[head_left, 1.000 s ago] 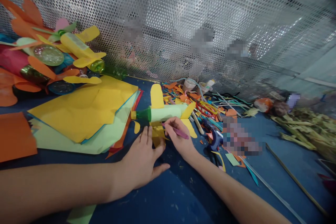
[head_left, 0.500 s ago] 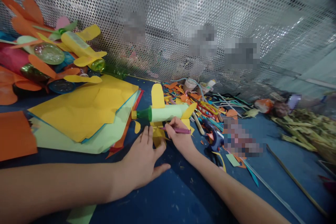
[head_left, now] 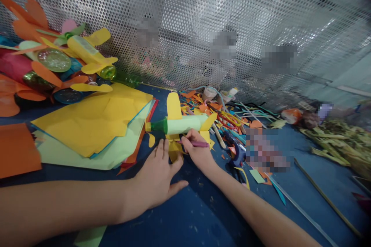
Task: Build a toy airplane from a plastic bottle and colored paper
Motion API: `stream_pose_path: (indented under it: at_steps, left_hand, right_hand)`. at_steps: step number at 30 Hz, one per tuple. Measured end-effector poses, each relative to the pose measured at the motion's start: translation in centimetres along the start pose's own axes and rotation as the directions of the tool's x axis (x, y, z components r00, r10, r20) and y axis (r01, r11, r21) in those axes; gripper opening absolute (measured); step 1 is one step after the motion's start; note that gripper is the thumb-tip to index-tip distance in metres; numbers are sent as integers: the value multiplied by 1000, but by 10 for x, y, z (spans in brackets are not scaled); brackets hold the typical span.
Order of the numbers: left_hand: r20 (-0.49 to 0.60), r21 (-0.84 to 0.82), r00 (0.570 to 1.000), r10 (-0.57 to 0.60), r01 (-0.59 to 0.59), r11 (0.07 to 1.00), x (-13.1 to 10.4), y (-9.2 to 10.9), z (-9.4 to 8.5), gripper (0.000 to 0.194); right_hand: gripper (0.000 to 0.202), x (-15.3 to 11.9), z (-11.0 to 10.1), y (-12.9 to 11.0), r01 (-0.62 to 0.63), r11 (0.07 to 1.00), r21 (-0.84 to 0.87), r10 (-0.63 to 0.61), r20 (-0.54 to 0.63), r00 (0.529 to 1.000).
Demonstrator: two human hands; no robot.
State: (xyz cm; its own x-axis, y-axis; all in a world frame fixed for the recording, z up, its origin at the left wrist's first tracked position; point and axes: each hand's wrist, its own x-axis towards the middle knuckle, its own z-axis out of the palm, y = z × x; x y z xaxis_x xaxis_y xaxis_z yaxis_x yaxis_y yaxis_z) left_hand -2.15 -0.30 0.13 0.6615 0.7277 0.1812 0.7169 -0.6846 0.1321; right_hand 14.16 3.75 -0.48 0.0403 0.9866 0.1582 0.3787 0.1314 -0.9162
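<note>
A green bottle [head_left: 159,125] wrapped in pale green paper lies on its side with yellow paper wings [head_left: 174,106]. Just below it, my left hand [head_left: 158,173] rests with fingers apart on a yellow paper piece [head_left: 174,150]. My right hand [head_left: 198,150] is closed around a purple marker [head_left: 200,144], whose tip is at the right side of that paper. A small yellow oval scrap [head_left: 151,140] lies beside the bottle's cap.
Stacked coloured sheets [head_left: 87,123] lie left, below paper-winged bottles [head_left: 87,52]. Scraps and pipe cleaners [head_left: 228,117] sit behind the bottle, near a dark blue tool [head_left: 238,156]. A thin stick [head_left: 324,197] lies right. A perforated metal screen [head_left: 185,27] stands behind.
The marker in my right hand has shifted very slightly to the left. My left hand stays in the same place.
</note>
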Motion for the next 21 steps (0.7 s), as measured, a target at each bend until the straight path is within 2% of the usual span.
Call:
stream_pose_path:
  at_steps: [21]
  left_hand:
    - [-7, 4, 1000, 3, -3, 1000, 0, 0, 0, 57]
  right_hand:
    - [19, 0, 0, 5, 28, 999, -23, -29, -32, 999]
